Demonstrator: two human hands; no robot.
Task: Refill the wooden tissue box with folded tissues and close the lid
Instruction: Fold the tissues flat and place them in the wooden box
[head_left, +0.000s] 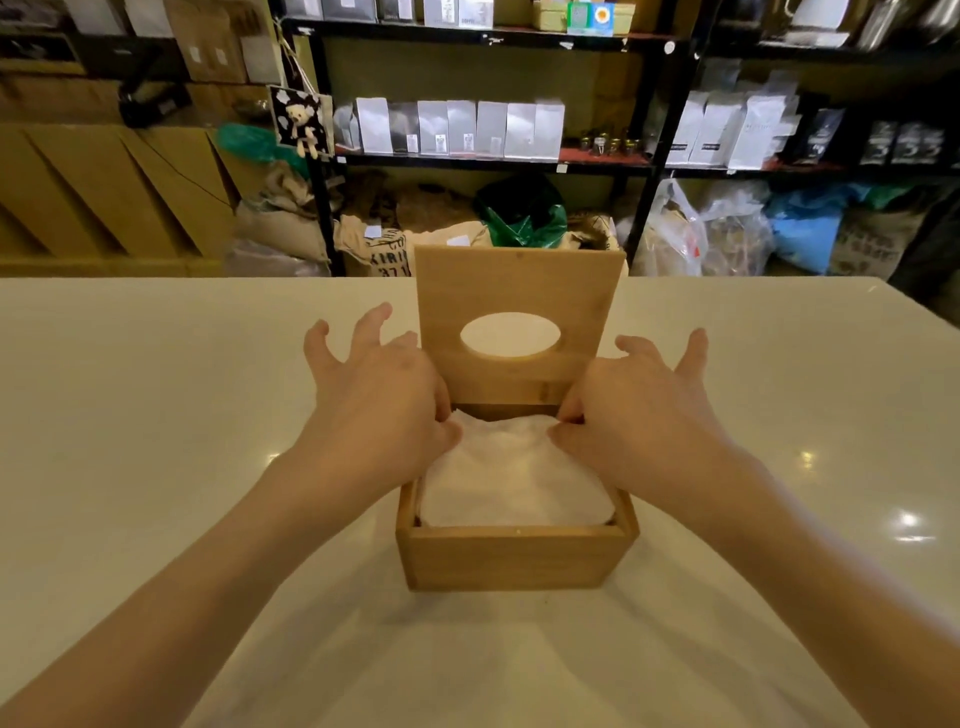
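The left hand (382, 400) and right hand (631, 410) are each pinching a far corner of the tissues (511, 475), other fingers splayed. Soft and light, they are sitting between both hands in the box (514, 556); the lid (519, 291) is standing open beyond.

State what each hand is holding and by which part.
Both the left hand and the right hand pinch the far edge of the white tissues inside the open wooden tissue box, thumb and fingertips at the back corners.
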